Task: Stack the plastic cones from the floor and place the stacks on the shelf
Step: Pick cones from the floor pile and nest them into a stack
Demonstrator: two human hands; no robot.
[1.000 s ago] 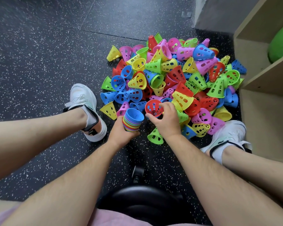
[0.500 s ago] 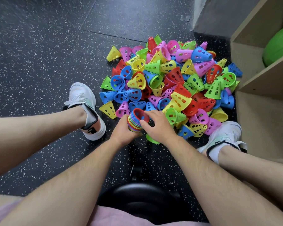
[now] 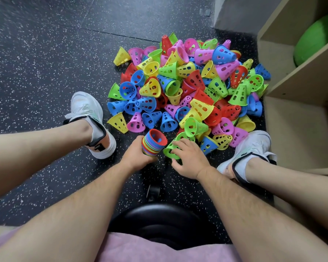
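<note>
A big pile of perforated plastic cones (image 3: 189,87) in red, blue, green, yellow and pink lies on the dark floor. My left hand (image 3: 136,156) grips a stack of nested cones (image 3: 152,143) just off the pile's near edge; a red cone sits on top with its mouth up. My right hand (image 3: 189,157) lies right beside the stack, its fingers curled over a green cone (image 3: 170,149) that lies on its side on the floor. The wooden shelf (image 3: 303,80) stands at the right.
My two feet in white shoes flank the pile, the left shoe (image 3: 87,120) and the right shoe (image 3: 250,148). A green ball (image 3: 316,38) sits in an upper shelf compartment. A black stool seat (image 3: 159,220) is under me. A grey wall corner is behind the pile.
My right hand set a red cone onto the stack held in my left hand, then moved down right onto a green cone on the floor.
</note>
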